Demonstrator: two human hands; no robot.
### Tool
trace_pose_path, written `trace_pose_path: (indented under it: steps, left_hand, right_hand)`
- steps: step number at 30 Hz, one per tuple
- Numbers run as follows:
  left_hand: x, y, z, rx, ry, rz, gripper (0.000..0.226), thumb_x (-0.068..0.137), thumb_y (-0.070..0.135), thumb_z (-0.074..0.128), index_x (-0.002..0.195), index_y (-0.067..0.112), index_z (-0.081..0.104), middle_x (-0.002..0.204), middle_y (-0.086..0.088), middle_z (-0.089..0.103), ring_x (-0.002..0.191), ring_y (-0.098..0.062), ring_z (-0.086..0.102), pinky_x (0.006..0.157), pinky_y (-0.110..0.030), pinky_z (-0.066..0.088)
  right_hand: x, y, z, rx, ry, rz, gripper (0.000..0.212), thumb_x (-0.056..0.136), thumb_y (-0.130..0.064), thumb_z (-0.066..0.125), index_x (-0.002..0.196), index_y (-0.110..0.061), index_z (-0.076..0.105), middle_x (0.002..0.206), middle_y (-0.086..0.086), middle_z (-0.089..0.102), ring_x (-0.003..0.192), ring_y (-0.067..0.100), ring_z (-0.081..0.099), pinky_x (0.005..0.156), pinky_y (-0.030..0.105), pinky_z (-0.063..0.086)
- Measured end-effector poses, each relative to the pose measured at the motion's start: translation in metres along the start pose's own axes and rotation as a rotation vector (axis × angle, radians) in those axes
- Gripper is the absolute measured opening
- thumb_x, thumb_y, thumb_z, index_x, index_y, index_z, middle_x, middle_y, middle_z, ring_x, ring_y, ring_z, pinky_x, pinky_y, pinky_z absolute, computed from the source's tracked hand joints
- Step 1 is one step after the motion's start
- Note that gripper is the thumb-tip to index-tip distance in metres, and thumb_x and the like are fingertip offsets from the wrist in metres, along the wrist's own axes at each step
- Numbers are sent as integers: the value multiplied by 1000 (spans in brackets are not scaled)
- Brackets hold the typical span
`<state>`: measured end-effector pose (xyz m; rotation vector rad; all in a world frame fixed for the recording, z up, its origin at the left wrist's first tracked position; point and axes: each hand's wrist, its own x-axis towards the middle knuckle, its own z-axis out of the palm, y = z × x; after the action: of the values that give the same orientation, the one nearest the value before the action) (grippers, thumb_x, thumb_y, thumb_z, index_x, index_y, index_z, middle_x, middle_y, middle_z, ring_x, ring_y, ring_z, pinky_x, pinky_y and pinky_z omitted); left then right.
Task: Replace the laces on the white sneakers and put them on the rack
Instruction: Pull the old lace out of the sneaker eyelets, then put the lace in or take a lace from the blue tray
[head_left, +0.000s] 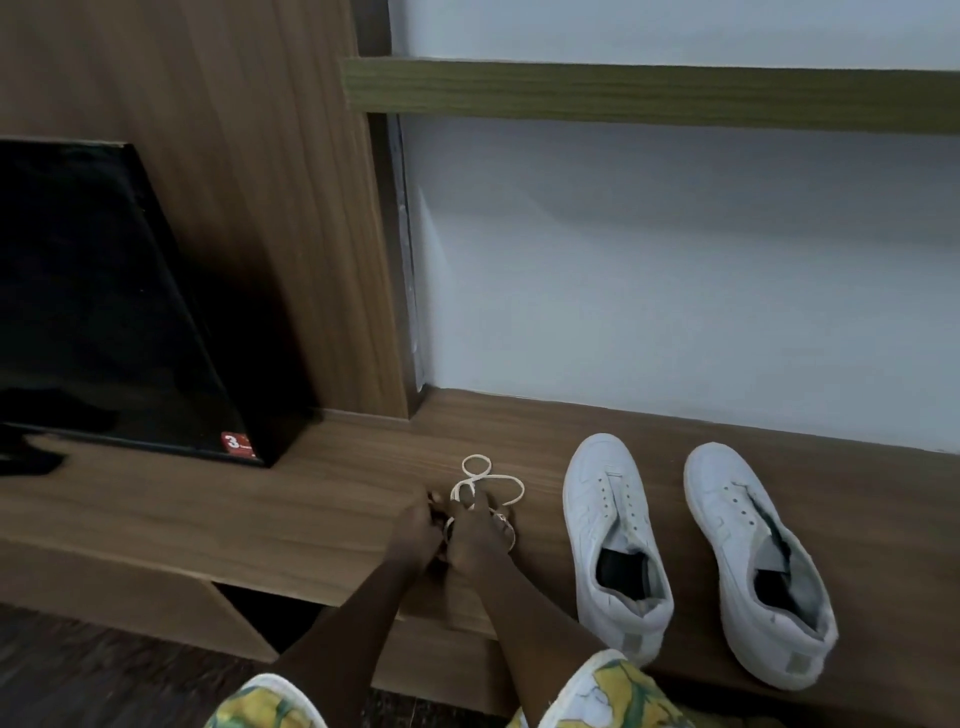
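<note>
Left hand (415, 530): low centre, fingers curled, pinching the near end of the laces (488, 480). Pressed close against the right hand.

Right hand (478, 540): touching the left, thumb and fingers closed on the same bundle, one finger reaching forward over the loops.

Laces: white, loosely coiled, loops spilling out at 12 o'clock from the hands. Lying on the wooden ledge (322, 499), partly hidden under the fingers. Old or new pair: cannot tell.

Left sneaker (613, 535): white, at 3 o'clock from the hands, just beside the laces, toe toward the wall. Eyelets bare, tongue slack.

Right sneaker (753, 561): white, further out at 3 o'clock, parallel to the first, apart from it. Eyelets likewise bare.

Yellow-green patterned fabric (608, 691): at 6 o'clock, worn by the person, at the bottom edge.

Television (104, 312): black, at 9 to 10 o'clock, standing on the same ledge, red sticker at its lower corner.

Green board (649, 93): at 12 to 1 o'clock, high on the pale wall (675, 286). Rack or not: cannot tell.

Progress, by judgement: early to middle. Both shoes unlaced, so stripping appears done. Remaining: freeing the coil, threading both sneakers, setting both on the rack.
</note>
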<state>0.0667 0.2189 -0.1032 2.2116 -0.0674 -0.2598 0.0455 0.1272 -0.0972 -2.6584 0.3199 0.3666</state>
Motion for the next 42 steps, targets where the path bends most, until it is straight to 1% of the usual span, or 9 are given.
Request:
trace_pose_path:
  steps: [8,14,17,21,29,32,35,38,42]
  left_hand:
    - [-16,3,0,-116,10,150,33,80,18,45,111,13,54,101,-7,63,97,-24,59,81,-27,41]
    - [-35,56,22,-299,-168,224,33,98,37,44,121,15,54,110,2,61,106,-11,54,81,-13,39]
    - [-42,86,36,-444,-224,209,53,81,61,54,115,21,57,103,1,64,95,-16,60,86,-31,47]
    - [-58,137,56,-468,-481,195,32,79,38,72,95,12,62,76,-4,64,64,-16,61,60,-28,51]
    - [-75,215,114,497,-491,417,28,88,39,59,82,12,63,82,-5,61,78,-17,55,64,-21,40]
    - [-88,249,134,487,-492,471,36,95,31,48,66,10,50,81,-17,62,68,-19,49,58,-27,35]
    - [-102,274,161,387,-523,486,38,101,33,38,69,14,48,76,-8,58,74,-24,56,71,-31,42]
    - [-129,291,202,194,-558,427,33,102,27,35,73,16,45,75,-2,54,73,-21,51,70,-31,40]
    - [-181,301,274,112,-696,400,36,104,25,29,95,4,57,114,-28,59,106,-37,56,85,-36,44]
  right_hand:
    - [-32,14,-19,156,104,-194,27,93,-7,44,114,-6,60,112,11,65,94,18,59,80,27,45]
    - [-47,38,-81,413,121,-130,22,88,-6,50,85,-14,70,81,5,69,82,19,64,67,22,44]
    - [-48,66,-108,620,180,-62,28,83,-5,54,60,-20,56,65,0,59,66,17,58,57,14,45]
    - [-71,114,-149,1050,240,2,9,84,-7,63,91,-1,65,78,5,63,71,20,61,71,32,52]
    - [-127,242,-211,1307,456,-29,38,68,-23,80,87,4,62,85,18,70,67,13,66,63,21,51]
    - [-167,275,-230,1273,493,45,8,86,-7,62,85,1,62,62,-7,70,60,2,67,66,22,49]
    - [-207,317,-239,1183,541,122,22,85,2,61,83,24,60,60,-7,66,52,-2,63,59,15,46]
    - [-245,365,-233,1006,567,306,37,81,6,66,48,-8,57,52,-8,55,50,4,52,52,12,37]
    - [-293,409,-210,973,371,376,38,78,12,67,108,-9,58,95,15,58,92,21,57,77,20,48]
